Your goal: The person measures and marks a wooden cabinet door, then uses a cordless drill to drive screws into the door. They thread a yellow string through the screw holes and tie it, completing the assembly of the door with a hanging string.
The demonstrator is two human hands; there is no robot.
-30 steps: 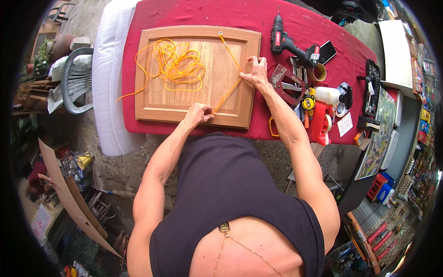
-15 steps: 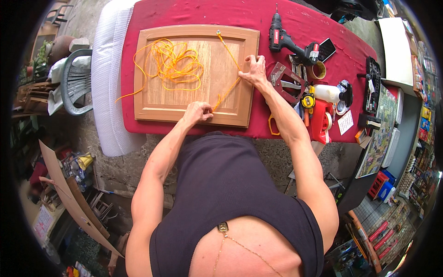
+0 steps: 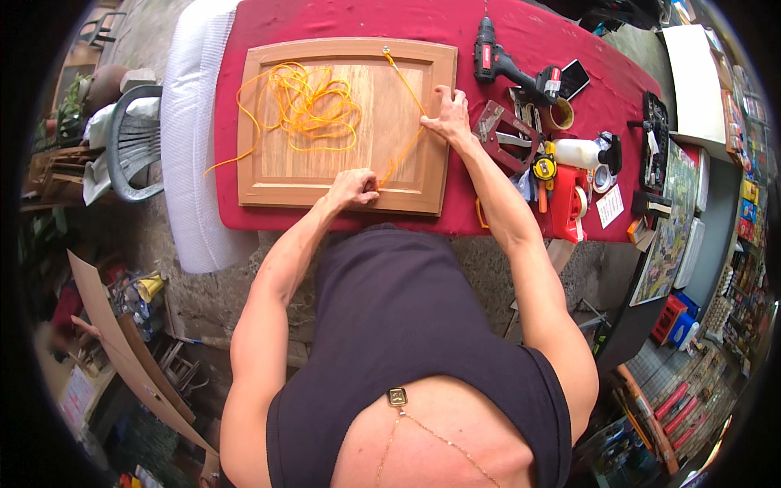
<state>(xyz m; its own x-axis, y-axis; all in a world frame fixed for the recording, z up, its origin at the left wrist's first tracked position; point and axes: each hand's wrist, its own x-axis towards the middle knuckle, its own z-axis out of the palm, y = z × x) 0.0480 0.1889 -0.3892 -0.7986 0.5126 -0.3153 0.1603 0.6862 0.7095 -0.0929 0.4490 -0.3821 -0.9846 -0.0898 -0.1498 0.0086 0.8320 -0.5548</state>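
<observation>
A wooden cabinet door (image 3: 271,185) with a raised frame lies flat on the table. On its right part a yellow cord (image 3: 402,78) runs from a small metal fitting (image 3: 386,51) at the far edge, bends at my right thumb and comes back to the near edge. There my left hand (image 3: 355,187) is closed, pinching the cord; its fingertips are partly hidden. My right hand (image 3: 447,116) rests at the door's right side, fingers spread from the thumb, which touches the cord at the bend. The rest of the cord lies in loose loops (image 3: 313,106) on the door's left half.
On the red tablecloth (image 3: 350,23), to the right, are a cordless drill (image 3: 508,67), phone (image 3: 574,80), staple gun (image 3: 506,137), tape measure (image 3: 544,167), red tape dispenser (image 3: 567,207) and white bottle (image 3: 576,153). Bubble wrap (image 3: 194,146) hangs at the left edge beside a chair (image 3: 130,146).
My left hand has shifted slightly right along the door's near edge, still pinching the cord. My right hand has stayed at the door's side. The view has tilted a little.
</observation>
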